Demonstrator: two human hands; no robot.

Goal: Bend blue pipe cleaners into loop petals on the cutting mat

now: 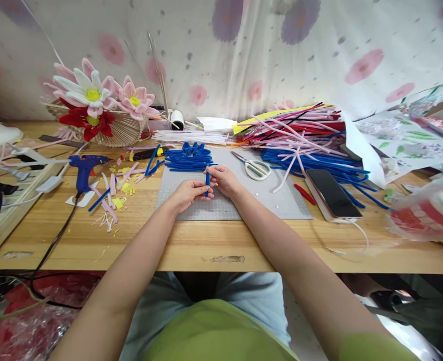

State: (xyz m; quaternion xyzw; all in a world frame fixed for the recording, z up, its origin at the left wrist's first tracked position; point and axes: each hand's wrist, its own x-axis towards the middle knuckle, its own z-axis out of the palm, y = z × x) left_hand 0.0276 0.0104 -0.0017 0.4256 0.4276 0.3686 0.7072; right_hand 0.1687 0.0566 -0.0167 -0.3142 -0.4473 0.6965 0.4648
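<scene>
Over the grey mat [221, 211], your left hand [191, 194] pinches the blue strip [207, 184] low, your right hand [224, 179] high (shaping it, seemingly); the next bend or fold likely calls for a steady grip.

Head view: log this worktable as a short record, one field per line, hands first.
Left hand: fingers pinching the lower part of a short blue fuzzy piece
Right hand: fingers at the upper end of the same piece
Under the hands: gray cutting mat
Just beyond the hands: blue fuzzy strips
On the mat, right: scissors
Right of the mat: phone, screen dark
Left of the mat: blue glue gun
Back left: white flower above a red flower
</scene>
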